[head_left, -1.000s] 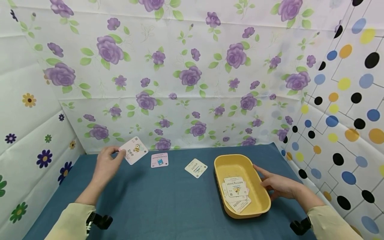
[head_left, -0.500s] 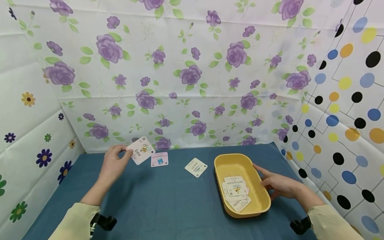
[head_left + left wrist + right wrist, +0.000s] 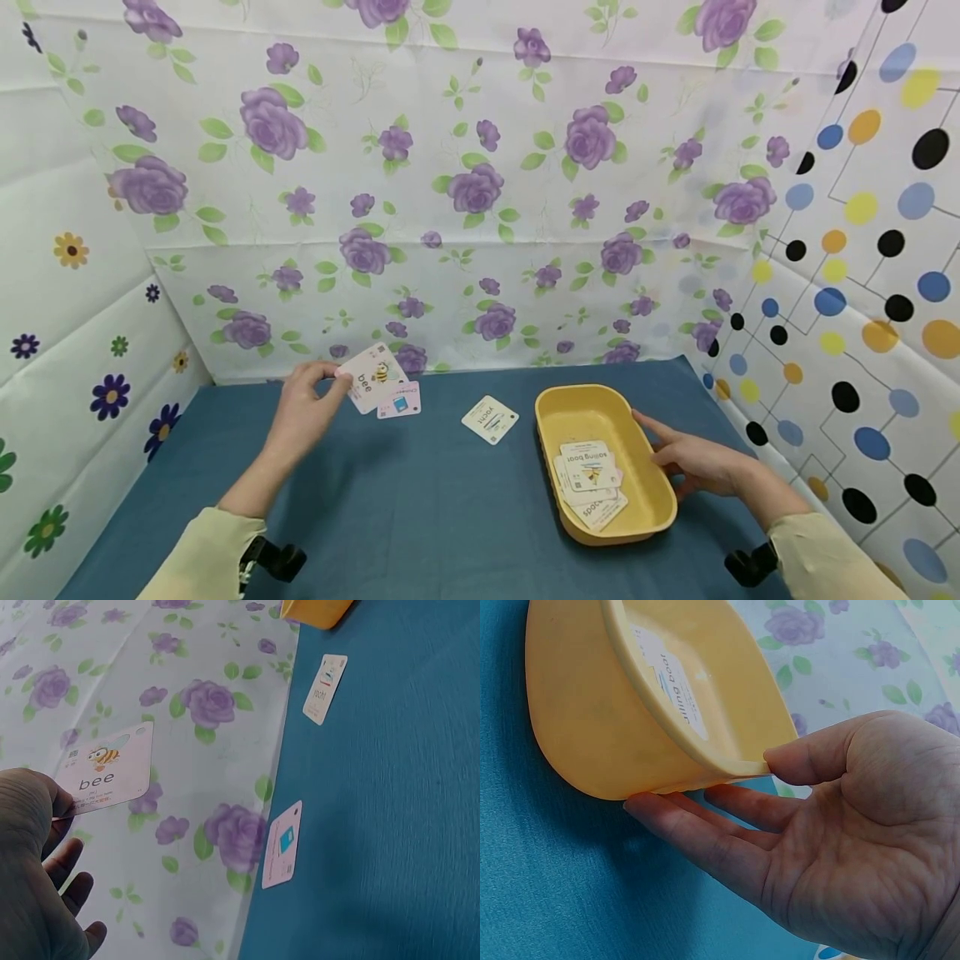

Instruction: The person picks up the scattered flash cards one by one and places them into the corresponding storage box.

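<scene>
My left hand [image 3: 306,408] pinches a pink picture card reading "bee" [image 3: 367,382] at its corner, between thumb and finger. The card is tilted in the air above the table and, from the head view, covers part of a pink card with a blue book [image 3: 400,404]. The left wrist view shows the bee card [image 3: 112,769] apart from that book card [image 3: 283,844]. My right hand [image 3: 705,462] grips the right side of a yellow plastic basket [image 3: 641,483], thumb at the rim, fingers against the outer wall. Inside lies a pile of cards, "sailing boat" [image 3: 588,471] uppermost.
A white "yacht" card [image 3: 491,419] lies on the blue tablecloth [image 3: 435,508] between the book card and the basket. A purple-flowered cloth [image 3: 450,275] hangs behind the table, and a dotted cloth [image 3: 862,358] stands at the right.
My left hand has carried the bee card to the right, and in the head view it now overlaps the book card. The right hand and basket have stayed in place.
</scene>
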The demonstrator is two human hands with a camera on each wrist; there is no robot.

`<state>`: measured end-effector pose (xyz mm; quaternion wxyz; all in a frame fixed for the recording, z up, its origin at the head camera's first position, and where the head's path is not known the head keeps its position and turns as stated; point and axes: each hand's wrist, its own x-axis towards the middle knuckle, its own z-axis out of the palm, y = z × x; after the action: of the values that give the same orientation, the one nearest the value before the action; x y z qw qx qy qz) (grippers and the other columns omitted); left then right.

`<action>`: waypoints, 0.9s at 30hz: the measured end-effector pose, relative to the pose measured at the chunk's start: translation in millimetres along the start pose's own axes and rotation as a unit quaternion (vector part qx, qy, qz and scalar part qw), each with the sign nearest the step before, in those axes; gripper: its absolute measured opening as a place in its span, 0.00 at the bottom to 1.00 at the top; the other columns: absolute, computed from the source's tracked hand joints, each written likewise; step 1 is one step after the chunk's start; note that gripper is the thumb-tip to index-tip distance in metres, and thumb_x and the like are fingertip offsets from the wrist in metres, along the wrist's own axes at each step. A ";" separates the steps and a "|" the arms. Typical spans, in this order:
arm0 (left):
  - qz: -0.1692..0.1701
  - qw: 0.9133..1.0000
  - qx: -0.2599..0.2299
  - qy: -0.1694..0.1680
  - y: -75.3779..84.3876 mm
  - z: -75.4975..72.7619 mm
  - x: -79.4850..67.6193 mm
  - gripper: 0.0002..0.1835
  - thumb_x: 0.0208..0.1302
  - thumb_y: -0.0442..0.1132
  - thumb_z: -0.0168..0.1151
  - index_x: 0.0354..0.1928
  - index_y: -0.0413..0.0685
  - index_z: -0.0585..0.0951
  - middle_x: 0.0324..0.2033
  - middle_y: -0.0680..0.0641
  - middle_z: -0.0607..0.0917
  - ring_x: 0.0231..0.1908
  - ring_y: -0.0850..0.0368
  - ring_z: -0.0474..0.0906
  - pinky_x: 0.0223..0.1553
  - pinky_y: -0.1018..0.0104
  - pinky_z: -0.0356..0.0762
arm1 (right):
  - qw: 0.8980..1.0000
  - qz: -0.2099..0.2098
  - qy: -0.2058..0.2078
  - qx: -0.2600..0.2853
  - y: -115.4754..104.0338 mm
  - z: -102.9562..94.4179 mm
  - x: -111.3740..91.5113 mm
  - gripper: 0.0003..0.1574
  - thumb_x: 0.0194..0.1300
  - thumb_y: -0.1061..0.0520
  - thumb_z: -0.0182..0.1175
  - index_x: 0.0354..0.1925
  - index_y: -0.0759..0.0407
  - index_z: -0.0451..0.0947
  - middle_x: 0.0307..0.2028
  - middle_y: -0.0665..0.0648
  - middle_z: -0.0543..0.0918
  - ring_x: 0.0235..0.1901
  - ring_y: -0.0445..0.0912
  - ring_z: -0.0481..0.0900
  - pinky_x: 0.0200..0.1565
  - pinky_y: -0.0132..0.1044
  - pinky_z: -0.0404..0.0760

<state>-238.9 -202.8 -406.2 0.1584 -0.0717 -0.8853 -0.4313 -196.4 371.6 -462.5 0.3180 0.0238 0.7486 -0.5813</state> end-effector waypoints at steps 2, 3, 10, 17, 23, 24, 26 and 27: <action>-0.001 1.000 -0.005 -0.004 2.2 2.1 0.1 0.19 0.77 0.47 0.56 0.47 0.35 0.82 0.60 0.34 0.73 0.62 0.36 0.66 0.56 0.38 0.66 | 1.000 0.000 0.001 0.000 -0.2 0.2 -0.1 0.56 0.76 0.60 0.53 0.83 0.37 0.29 0.75 0.78 0.50 0.58 0.64 0.78 0.45 0.61 0.84; 0.000 1.000 -0.007 -0.007 3.2 3.3 0.1 0.19 0.78 0.47 0.56 0.47 0.35 0.82 0.60 0.34 0.73 0.62 0.36 0.66 0.56 0.38 0.66 | 1.000 0.000 0.002 0.000 -0.3 0.3 -0.1 0.56 0.76 0.60 0.54 0.83 0.37 0.29 0.75 0.78 0.51 0.58 0.63 0.78 0.45 0.61 0.84; 0.007 1.000 -0.021 -0.016 10.8 13.9 -2.0 0.17 0.77 0.46 0.58 0.46 0.37 0.83 0.58 0.37 0.74 0.61 0.39 0.67 0.54 0.41 0.66 | 1.000 -0.002 0.002 0.001 0.2 0.7 -0.1 0.56 0.76 0.60 0.54 0.83 0.37 0.30 0.75 0.78 0.51 0.58 0.64 0.78 0.45 0.61 0.84; 0.023 0.999 -0.036 -0.020 19.8 26.8 -4.7 0.14 0.76 0.43 0.60 0.44 0.38 0.83 0.57 0.37 0.75 0.60 0.39 0.68 0.56 0.40 0.66 | 1.000 -0.006 0.001 0.000 1.1 0.6 -0.3 0.55 0.76 0.60 0.53 0.83 0.37 0.30 0.75 0.78 0.52 0.58 0.64 0.79 0.44 0.61 0.84; 0.029 0.998 -0.046 -0.032 27.3 37.1 -6.1 0.13 0.76 0.44 0.60 0.44 0.39 0.83 0.59 0.38 0.75 0.62 0.39 0.67 0.57 0.40 0.67 | 1.000 -0.008 0.001 -0.001 0.3 1.0 -1.0 0.55 0.77 0.59 0.53 0.83 0.37 0.30 0.75 0.78 0.51 0.58 0.64 0.79 0.44 0.61 0.84; 0.030 0.998 -0.047 -0.032 28.5 38.9 -6.1 0.13 0.76 0.45 0.60 0.43 0.39 0.83 0.59 0.38 0.75 0.62 0.39 0.67 0.57 0.40 0.67 | 1.000 -0.008 0.001 -0.002 0.1 1.1 -1.0 0.55 0.76 0.59 0.53 0.83 0.37 0.30 0.75 0.78 0.51 0.58 0.64 0.79 0.44 0.61 0.84; 0.027 0.998 -0.052 -0.035 31.0 42.4 -6.2 0.13 0.75 0.45 0.60 0.43 0.40 0.83 0.59 0.39 0.75 0.62 0.40 0.67 0.57 0.40 0.68 | 1.000 -0.008 0.002 -0.002 0.1 1.2 -1.0 0.55 0.76 0.59 0.53 0.83 0.37 0.30 0.75 0.78 0.51 0.58 0.64 0.79 0.44 0.61 0.84; 0.025 0.998 -0.054 -0.036 32.4 44.1 -6.3 0.13 0.75 0.45 0.60 0.43 0.40 0.83 0.59 0.39 0.75 0.61 0.41 0.68 0.55 0.41 0.69 | 1.000 -0.007 0.001 -0.002 0.2 1.2 -1.0 0.55 0.76 0.60 0.53 0.83 0.37 0.30 0.75 0.78 0.51 0.58 0.64 0.79 0.44 0.61 0.84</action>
<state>-234.2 -148.1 -409.9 0.1333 -0.1181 -0.8638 -0.4712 -195.0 370.9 -462.3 0.3128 0.0185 0.7503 -0.5822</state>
